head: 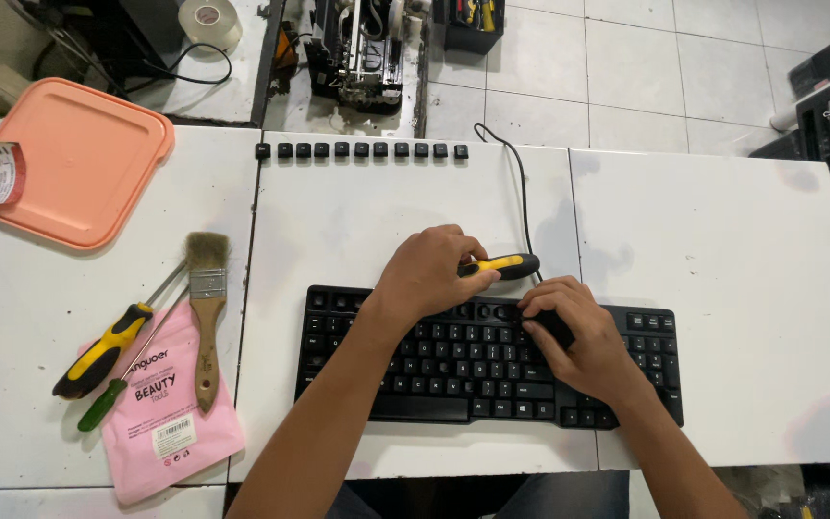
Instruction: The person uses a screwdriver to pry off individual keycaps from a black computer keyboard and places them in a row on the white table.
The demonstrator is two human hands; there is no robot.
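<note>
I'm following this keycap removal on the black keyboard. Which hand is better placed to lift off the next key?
Probably the right hand: its fingertips already rest on the keyboard top row, free of tools. The left hand is busy gripping the yellow-and-black screwdriver.

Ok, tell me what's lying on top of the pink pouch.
On the pink pouch lie the brush handle and the green screwdriver, crossing its upper left corner. Whatever is inside or beneath the pouch is covered.

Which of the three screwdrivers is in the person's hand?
The yellow-and-black screwdriver above the black keyboard, gripped by the left hand; the other two lie by the wooden brush.
</note>
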